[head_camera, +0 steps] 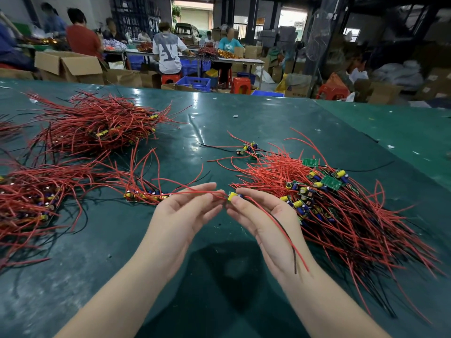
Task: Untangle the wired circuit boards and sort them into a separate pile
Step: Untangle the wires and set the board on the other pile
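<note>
My right hand [263,215] pinches a small circuit board [233,196] with a yellow capacitor; its red and black wires trail down over my palm and wrist. My left hand [185,211] is palm-up beside it, fingertips touching a red wire that runs from the board leftward. A tangled heap of wired boards [341,206] lies to the right. A short row of boards [144,197] lies just left of my left hand. Larger heaps sit at the left edge [31,198] and far left [97,125].
The green table cover [219,132] is glossy and creased, with a seam on the right. A few loose boards [247,148] lie in the middle. Beyond the table edge are cardboard boxes, blue crates, red stools and several people working at other tables.
</note>
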### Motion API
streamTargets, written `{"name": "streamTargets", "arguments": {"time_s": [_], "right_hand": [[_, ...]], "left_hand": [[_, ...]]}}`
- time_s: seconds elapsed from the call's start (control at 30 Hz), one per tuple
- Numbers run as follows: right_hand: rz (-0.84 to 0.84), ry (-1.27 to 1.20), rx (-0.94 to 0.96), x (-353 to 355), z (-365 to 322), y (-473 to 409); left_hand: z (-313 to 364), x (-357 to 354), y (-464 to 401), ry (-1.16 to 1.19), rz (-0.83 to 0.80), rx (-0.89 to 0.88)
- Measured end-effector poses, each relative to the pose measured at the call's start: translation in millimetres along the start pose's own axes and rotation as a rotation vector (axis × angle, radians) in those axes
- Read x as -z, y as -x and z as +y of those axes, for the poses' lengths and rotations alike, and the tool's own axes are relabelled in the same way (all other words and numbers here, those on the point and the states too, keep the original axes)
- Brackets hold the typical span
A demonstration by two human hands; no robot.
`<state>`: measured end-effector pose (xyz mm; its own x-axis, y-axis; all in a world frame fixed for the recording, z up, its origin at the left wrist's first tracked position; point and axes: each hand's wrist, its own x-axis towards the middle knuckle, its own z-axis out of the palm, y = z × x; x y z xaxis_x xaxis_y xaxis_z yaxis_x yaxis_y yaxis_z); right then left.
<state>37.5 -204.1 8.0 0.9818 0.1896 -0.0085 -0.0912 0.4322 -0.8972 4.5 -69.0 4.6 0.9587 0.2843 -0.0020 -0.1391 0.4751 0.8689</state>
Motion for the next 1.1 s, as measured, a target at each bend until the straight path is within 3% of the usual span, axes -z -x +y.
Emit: {"name": "streamTargets", "arguments": {"time_s": [0.17,0.3,0.5,0.73,0.97,1.1], "right_hand": [[0.009,0.109,0.068,0.9,3.9,0.8],[-0.024,-0.011,-0.04,0.7,-1.2,-0.7],[-0.165,-0.187,-0.212,1.3,-7.8,-2.3],[-0.286,-0.192,-0.183,0.1,-10.8,0.7],[-0.281,-0.145,-0.175,-1.0,-10.1,0.5],[-0.245,-0.147,-0.181,-0.1,-9.8,-0.9]], "left_hand": [[-4.9,-2.6,2.6,-0.232,0.028,-0.135],[-3.0,-1.5,0.2,-0.282,0.029,-0.173],[3.2,-2.5,-0.1,0.115,-0.025,0.048],[8.1,-2.3,-3.7,0.282,0.031,0.243],[8.3,-1.1,-4.0,0.231,0.071,0.205],[10.4,0.9,-3.6,0.236,0.105,0.069]]}}
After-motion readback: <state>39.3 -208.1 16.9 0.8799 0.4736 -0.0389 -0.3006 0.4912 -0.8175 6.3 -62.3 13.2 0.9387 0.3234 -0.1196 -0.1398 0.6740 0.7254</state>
